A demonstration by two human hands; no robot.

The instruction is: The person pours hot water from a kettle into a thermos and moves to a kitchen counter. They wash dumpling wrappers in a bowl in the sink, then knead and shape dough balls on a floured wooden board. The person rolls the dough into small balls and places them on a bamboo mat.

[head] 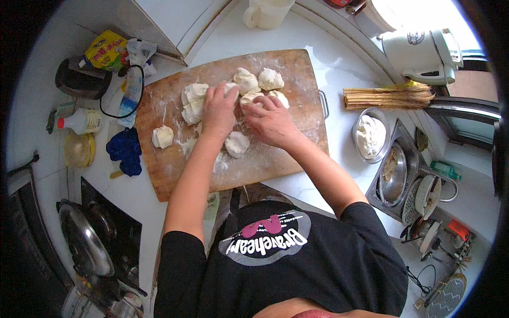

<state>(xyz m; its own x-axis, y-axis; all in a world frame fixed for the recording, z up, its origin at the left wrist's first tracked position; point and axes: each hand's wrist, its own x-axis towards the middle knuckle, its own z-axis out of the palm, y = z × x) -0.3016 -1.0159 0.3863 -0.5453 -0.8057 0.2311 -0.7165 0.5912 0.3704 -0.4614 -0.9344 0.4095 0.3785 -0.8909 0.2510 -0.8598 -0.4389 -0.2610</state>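
My left hand (219, 113) lies over the dough near the board's middle, its fingertips gripping a small dough piece (231, 90). To its left, a larger dough lump (193, 104) almost touches the fingers. My right hand (273, 124) is curled over another dough piece (251, 97), which its fingers partly hide. Just beyond are more floury pieces, among them one dough ball (246, 80) and another dough ball (271, 78). A round dough piece (237, 144) rests between my forearms, and a separate dough piece (163, 137) sits at the left. All lie on a flour-dusted wooden board (294, 159).
Right of the board stand a bowl of dough (370, 137), a straw brush (385, 97) and a sink (375, 194) holding a metal basin (393, 179). At left are a blue cloth (125, 151), a bottle (81, 121) and a lidded pan (87, 238). A pitcher (268, 14) stands behind.
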